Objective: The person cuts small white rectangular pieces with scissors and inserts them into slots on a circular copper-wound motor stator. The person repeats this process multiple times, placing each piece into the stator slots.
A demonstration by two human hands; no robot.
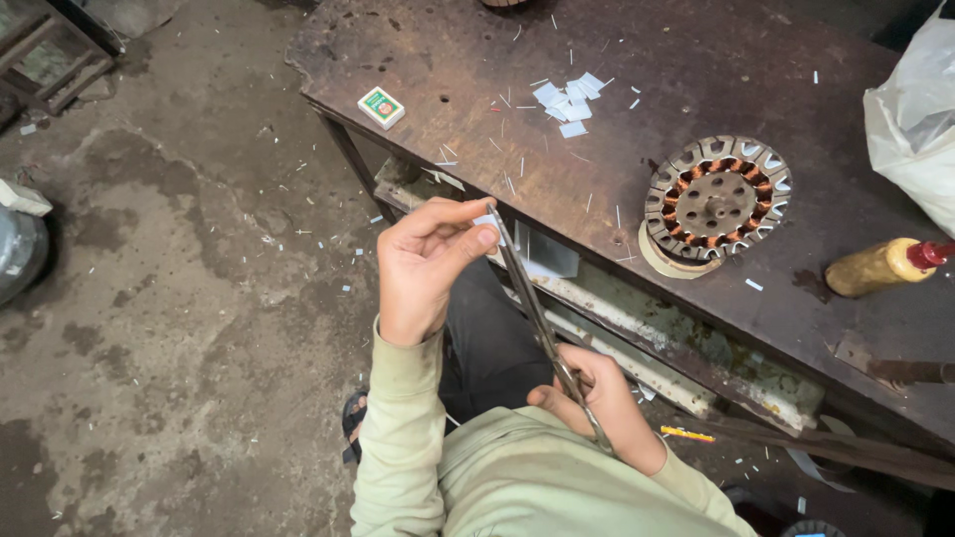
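Below, stained workbench point(696, 60), littered concrete floor point(179, 298).

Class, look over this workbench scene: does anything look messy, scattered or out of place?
Yes. Thin pale slivers and small cut paper pieces are strewn across the workbench and down onto the floor, like offcuts left lying. The matchbox sits near the bench's edge.

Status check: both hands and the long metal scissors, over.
Left hand pinching small white paper piece at blade tips. Right hand gripping long metal scissors handles. Nothing blocking; round copper-wound stator on bench.
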